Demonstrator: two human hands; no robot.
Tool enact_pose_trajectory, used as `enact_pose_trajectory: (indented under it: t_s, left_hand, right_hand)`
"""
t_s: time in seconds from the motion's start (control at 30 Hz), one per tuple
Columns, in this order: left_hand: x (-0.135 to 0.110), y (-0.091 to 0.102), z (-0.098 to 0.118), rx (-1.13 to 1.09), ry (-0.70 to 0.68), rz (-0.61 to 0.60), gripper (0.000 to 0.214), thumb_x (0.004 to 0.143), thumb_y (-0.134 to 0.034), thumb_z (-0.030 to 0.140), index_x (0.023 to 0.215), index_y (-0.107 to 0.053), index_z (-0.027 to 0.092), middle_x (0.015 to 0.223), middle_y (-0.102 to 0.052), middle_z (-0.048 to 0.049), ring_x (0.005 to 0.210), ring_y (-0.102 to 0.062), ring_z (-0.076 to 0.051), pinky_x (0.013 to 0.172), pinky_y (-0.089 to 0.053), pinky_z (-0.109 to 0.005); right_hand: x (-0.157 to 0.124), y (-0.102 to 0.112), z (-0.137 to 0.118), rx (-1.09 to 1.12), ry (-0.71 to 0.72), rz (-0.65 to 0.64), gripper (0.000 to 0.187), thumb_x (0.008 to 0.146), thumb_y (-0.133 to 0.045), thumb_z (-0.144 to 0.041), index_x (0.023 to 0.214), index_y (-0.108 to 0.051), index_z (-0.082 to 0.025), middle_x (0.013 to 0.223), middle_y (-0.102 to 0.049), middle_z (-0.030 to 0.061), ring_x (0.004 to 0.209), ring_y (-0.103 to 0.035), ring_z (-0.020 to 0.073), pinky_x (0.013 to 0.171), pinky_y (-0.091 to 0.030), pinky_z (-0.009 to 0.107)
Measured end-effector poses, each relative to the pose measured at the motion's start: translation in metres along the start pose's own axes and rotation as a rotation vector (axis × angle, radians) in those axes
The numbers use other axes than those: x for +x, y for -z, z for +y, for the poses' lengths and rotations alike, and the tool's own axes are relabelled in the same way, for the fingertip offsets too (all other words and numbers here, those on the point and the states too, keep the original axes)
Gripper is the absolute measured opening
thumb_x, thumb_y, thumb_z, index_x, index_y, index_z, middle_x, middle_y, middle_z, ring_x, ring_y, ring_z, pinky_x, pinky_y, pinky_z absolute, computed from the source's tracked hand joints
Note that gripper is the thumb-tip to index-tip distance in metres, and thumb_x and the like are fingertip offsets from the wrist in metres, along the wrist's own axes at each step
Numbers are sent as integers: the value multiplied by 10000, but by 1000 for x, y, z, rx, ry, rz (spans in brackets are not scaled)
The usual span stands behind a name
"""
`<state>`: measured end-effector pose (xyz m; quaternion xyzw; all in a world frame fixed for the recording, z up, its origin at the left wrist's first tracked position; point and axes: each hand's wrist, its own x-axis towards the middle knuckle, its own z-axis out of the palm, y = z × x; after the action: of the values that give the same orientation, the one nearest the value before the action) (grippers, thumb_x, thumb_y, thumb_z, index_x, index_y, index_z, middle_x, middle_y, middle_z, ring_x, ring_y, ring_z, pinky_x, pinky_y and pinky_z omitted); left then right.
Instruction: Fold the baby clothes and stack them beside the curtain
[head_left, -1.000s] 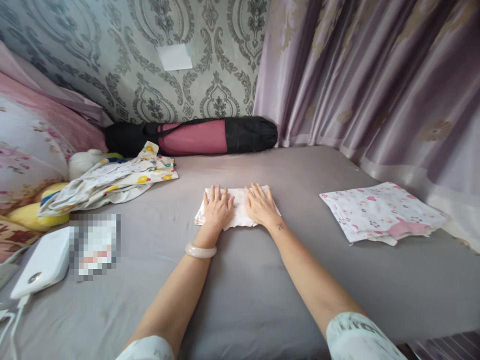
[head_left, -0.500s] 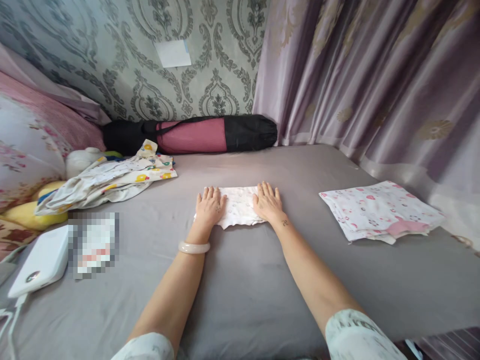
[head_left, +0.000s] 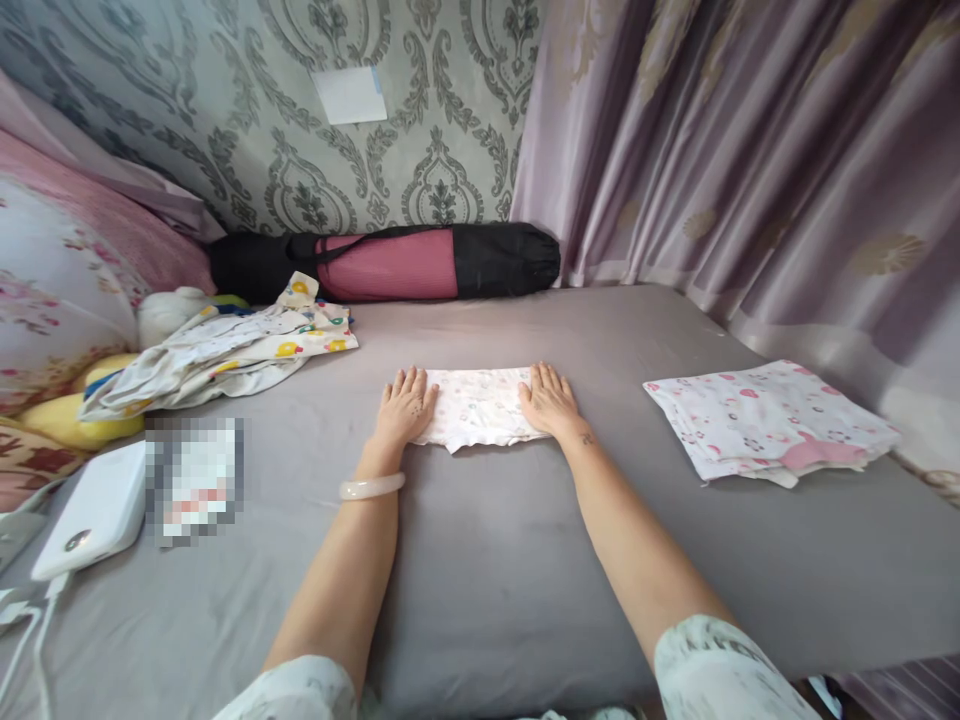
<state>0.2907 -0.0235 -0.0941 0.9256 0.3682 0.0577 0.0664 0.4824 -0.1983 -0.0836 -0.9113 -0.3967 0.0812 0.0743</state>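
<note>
A small folded white cloth (head_left: pixel 480 405) with a faint pinkish print lies flat on the grey bed sheet (head_left: pixel 495 570) in front of me. My left hand (head_left: pixel 407 403) rests flat on its left end, fingers stretched out and pointing away from me. On the right end lies my right hand (head_left: pixel 551 400), also flat with its fingers extended. The cloth's near edge is wavy and uneven; its two ends are partly hidden under my hands. A pale bangle (head_left: pixel 372 487) circles my left wrist.
Folded white fabric with pink print (head_left: pixel 772 420) lies at the right. Crumpled patterned clothing (head_left: pixel 232 355) is at the left, near a white power bank (head_left: pixel 94 510) with cables and a blurred-out item (head_left: pixel 199 482). A black-and-pink rolled bag (head_left: pixel 386 265) lies along the wall.
My hands have moved apart toward the two ends of the cloth, so more of its middle shows. The view has shifted slightly.
</note>
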Motion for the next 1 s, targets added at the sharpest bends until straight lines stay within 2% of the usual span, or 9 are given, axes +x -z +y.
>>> enact_pose_trajectory:
  t_s: [0.13, 0.27, 0.43, 0.57, 0.63, 0.73, 0.83, 1.0]
  left_hand:
    - [1, 3, 5, -20, 21, -10, 598, 976, -211, 438, 1462, -341, 115, 1546, -291, -141, 1438, -228, -305, 1144, -220, -530]
    - [2, 14, 9, -81, 40, 89, 581, 977, -220, 448, 1454, -358, 148, 1548, -293, -121, 1451, -197, -281, 1155, -201, -533]
    - [8, 23, -2, -226, 91, 133, 549, 980, -244, 445, 1412, -416, 154, 1521, -355, -122, 1431, -264, -264, 1145, -268, -477]
    - [13, 23, -13, -451, 89, 250, 481, 970, -320, 405, 1327, -502, 138, 1450, -458, -150, 1389, -353, -254, 1129, -304, -434]
    - [13, 24, -16, -529, 77, 289, 450, 965, -347, 374, 1296, -528, 129, 1411, -502, -155, 1361, -399, -242, 1127, -309, -407]
    - [12, 28, -18, -598, 99, 293, 441, 962, -368, 358, 1281, -544, 110, 1384, -528, -161, 1326, -443, -241, 1112, -329, -388]
    - [10, 30, -20, -637, 136, 282, 435, 957, -387, 344, 1284, -547, 105, 1359, -551, -161, 1282, -489, -246, 1083, -363, -378]
    - [9, 31, -23, -672, 173, 290, 430, 953, -399, 332, 1282, -559, 105, 1310, -592, -152, 1193, -557, -238, 1037, -401, -352]
  right_hand:
    - [-9, 3, -19, -50, 59, 59, 626, 984, -174, -396, 1504, -240, -56, 1583, -163, 144, 1459, -118, 269, 1170, -55, 503]
    - [-19, -3, -46, -24, 206, 47, 615, 986, -173, -434, 1510, -260, -123, 1585, -181, 120, 1460, -120, 254, 1172, -78, 483]
    - [-21, -9, -55, -46, 198, -2, 616, 985, -168, -434, 1511, -261, -128, 1584, -193, 96, 1461, -116, 249, 1171, -69, 491]
    - [-19, -6, -63, -63, 175, -34, 623, 985, -166, -422, 1512, -247, -102, 1584, -184, 112, 1460, -117, 256, 1168, -63, 496]
    - [-19, -8, -74, -54, 198, -9, 623, 985, -163, -414, 1511, -244, -89, 1584, -178, 125, 1461, -109, 259, 1167, -53, 498]
    - [-19, -16, -90, -27, 251, 44, 627, 984, -163, -425, 1507, -253, -90, 1581, -191, 126, 1460, -113, 249, 1168, -63, 484]
    - [-17, -24, -95, -29, 257, 57, 627, 983, -167, -427, 1500, -269, -87, 1576, -212, 120, 1457, -129, 237, 1168, -70, 467]
    - [-16, -21, -98, -49, 241, 19, 619, 983, -180, -416, 1501, -266, -89, 1578, -204, 120, 1456, -135, 245, 1163, -76, 474]
